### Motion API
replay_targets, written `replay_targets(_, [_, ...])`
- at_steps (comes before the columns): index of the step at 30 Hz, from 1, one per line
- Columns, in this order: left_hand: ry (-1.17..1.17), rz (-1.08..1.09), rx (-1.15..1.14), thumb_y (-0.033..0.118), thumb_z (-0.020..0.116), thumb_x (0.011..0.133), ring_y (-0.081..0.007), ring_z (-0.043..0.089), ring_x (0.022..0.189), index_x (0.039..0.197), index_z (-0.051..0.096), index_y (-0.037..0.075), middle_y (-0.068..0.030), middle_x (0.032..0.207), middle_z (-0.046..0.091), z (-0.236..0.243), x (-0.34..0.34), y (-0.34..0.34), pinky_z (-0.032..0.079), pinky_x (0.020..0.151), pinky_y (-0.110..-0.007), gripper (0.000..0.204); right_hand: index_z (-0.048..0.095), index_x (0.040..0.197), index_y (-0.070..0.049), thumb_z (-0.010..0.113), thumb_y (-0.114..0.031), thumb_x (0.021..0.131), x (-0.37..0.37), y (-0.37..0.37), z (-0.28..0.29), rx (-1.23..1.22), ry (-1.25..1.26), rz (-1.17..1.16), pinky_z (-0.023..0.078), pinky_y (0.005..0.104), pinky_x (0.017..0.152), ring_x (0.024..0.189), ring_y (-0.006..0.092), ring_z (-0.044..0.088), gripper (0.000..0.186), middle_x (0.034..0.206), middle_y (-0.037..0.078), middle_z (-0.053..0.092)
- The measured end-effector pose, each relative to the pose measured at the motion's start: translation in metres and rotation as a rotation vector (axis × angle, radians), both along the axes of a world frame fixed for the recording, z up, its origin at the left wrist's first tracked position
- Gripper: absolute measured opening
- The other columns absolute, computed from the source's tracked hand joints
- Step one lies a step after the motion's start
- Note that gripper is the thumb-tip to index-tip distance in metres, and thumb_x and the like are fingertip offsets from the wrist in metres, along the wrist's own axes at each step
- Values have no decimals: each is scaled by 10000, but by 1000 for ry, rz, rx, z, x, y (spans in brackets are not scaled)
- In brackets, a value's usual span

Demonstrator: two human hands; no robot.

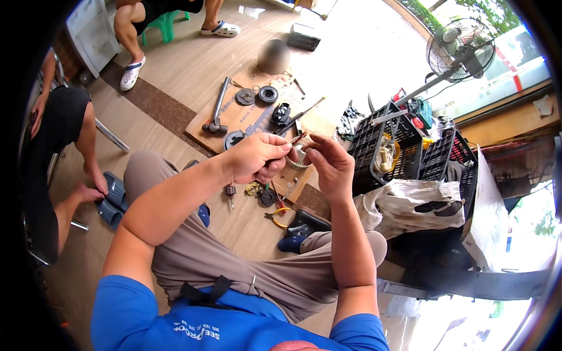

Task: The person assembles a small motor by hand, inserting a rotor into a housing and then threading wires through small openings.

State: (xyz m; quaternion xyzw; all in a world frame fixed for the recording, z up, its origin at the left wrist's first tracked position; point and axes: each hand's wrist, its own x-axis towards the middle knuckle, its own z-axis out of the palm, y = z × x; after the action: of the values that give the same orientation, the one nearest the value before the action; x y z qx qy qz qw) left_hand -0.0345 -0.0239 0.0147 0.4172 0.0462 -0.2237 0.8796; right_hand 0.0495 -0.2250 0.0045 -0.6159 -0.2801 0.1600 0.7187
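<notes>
In front of me, above the cardboard, both hands hold a ring-shaped part with a ribbed pale rim and some copper-brown strands at its top. My left hand is closed, thumb and fingers pinching the ring's left side. My right hand grips its right side between thumb and bent fingers. Beneath lies a brown cardboard sheet. On it rest a hammer, a grey disc, a black ring and a black part. Another grey disc lies by my left wrist.
Nearer my legs are pliers with yellow handles and a small round black part. At right stand black crates, a pale cloth and a fan. Two other people sit at left, one near blue sandals.
</notes>
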Motion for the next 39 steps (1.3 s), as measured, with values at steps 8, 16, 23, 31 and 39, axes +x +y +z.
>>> replay_targets(8, [-301, 222, 770, 204, 504, 1032, -137, 492, 526, 950, 622, 14, -22, 624, 533, -18, 6, -12, 413, 499, -296, 238, 677, 988, -45, 720, -19, 823, -4, 6, 13, -401, -1016, -186, 546, 350, 726, 821, 279, 676, 172, 910, 106, 694])
replay_targets(16, [-815, 220, 1786, 77, 558, 845, -330, 682, 755, 851, 605, 58, -157, 770, 656, -22, -2, -19, 534, 653, -431, 50, 695, 875, -56, 716, -76, 837, -9, 11, 9, -573, -942, -229, 526, 366, 681, 759, 302, 648, 47, 852, 98, 673])
replay_targets(23, [-1083, 269, 1796, 97, 568, 824, -298, 651, 725, 846, 591, 70, -100, 741, 600, -24, 1, -10, 522, 644, -402, 42, 703, 928, 18, 632, -128, 971, -3, 10, 0, -562, 19, -117, 420, 208, 574, 636, 42, 535, 168, 753, 3, 662])
replay_targets(31, [-1085, 355, 1765, 94, 560, 832, -288, 646, 747, 876, 621, 55, -100, 761, 609, -30, 3, -4, 519, 660, -393, 84, 692, 887, 16, 625, -135, 973, -1, 14, 0, -456, 161, -67, 432, 231, 539, 606, 60, 547, 186, 711, 7, 644])
replay_targets(39, [-1155, 413, 1811, 100, 559, 827, -276, 642, 733, 866, 624, 63, -94, 746, 607, -31, 2, -11, 510, 670, -387, 85, 674, 857, 15, 614, -136, 984, 5, 11, -3, -474, 303, -44, 432, 238, 536, 600, 67, 545, 206, 703, 3, 636])
